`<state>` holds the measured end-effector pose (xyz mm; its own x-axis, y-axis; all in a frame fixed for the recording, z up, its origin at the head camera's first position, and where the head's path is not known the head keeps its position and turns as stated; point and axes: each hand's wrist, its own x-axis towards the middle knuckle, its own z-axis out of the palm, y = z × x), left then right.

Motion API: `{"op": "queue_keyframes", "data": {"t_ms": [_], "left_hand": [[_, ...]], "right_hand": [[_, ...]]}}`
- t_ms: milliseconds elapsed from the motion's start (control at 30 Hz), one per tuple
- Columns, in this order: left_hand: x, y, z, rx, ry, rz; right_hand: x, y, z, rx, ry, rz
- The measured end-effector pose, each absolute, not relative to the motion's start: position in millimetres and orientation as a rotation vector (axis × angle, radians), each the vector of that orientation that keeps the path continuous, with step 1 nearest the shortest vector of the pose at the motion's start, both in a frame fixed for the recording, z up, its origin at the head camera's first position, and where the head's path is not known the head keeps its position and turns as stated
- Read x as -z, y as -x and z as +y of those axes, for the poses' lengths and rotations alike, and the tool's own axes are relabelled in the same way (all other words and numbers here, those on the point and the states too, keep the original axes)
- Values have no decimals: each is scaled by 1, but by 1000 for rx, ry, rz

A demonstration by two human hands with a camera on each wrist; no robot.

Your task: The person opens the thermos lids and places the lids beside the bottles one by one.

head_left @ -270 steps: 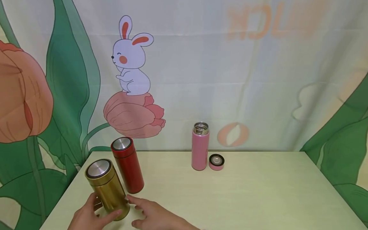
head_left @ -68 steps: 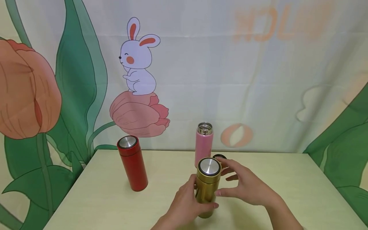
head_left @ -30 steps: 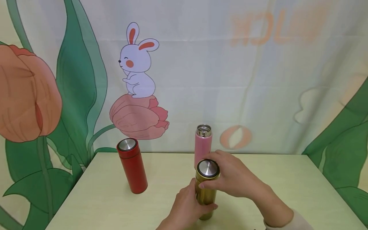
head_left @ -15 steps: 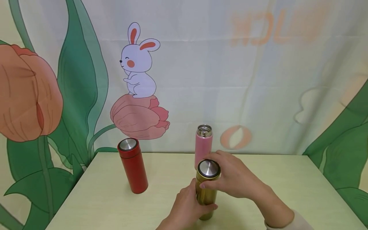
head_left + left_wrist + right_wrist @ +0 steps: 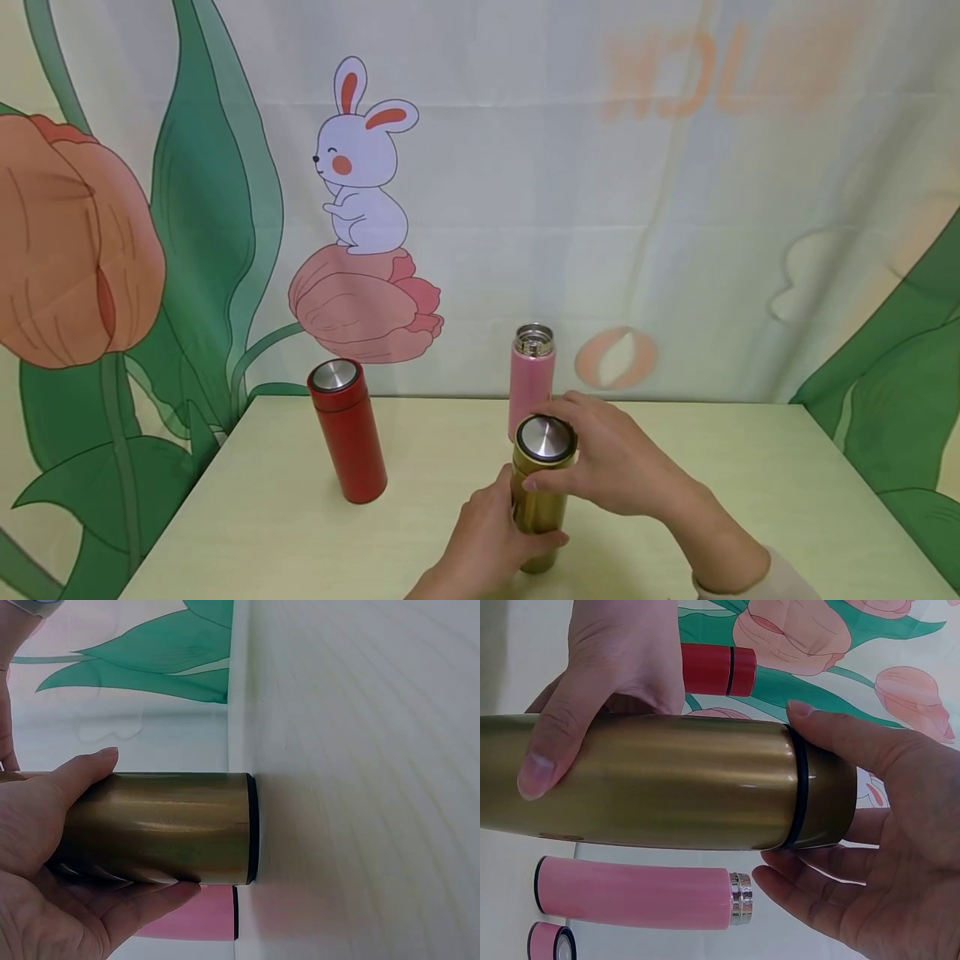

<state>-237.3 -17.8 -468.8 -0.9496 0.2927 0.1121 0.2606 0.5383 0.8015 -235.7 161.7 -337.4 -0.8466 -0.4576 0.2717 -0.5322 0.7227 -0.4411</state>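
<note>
A gold thermos (image 5: 540, 517) stands upright near the front of the table, right of its middle. My left hand (image 5: 483, 533) grips its body low down, thumb in front and fingers behind. Around the gold lid (image 5: 829, 796) curls my right hand (image 5: 622, 458), its thumb on the near side. The right wrist view shows a black ring between lid and body. Just behind stands a pink thermos (image 5: 529, 383), uncapped, its steel mouth showing. Its pink cap (image 5: 551, 943) lies beside its base in the right wrist view; my right hand hides that cap from the head view.
A red thermos (image 5: 349, 437) with its lid on stands at the left of the pale table (image 5: 262, 533). A printed curtain (image 5: 480, 208) with a rabbit and tulips hangs along the table's back edge.
The gold thermos has come from the left, beside the red one, to in front of the pink one. My right hand has taken hold of its lid; over the last second little differs.
</note>
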Motion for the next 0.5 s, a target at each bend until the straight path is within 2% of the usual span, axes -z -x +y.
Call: {"op": "queue_keyframes", "data": {"t_ms": [500], "left_hand": [[469, 237, -20, -1416, -510, 2697]], "right_hand": [[340, 237, 164, -765, -839, -2749]]}}
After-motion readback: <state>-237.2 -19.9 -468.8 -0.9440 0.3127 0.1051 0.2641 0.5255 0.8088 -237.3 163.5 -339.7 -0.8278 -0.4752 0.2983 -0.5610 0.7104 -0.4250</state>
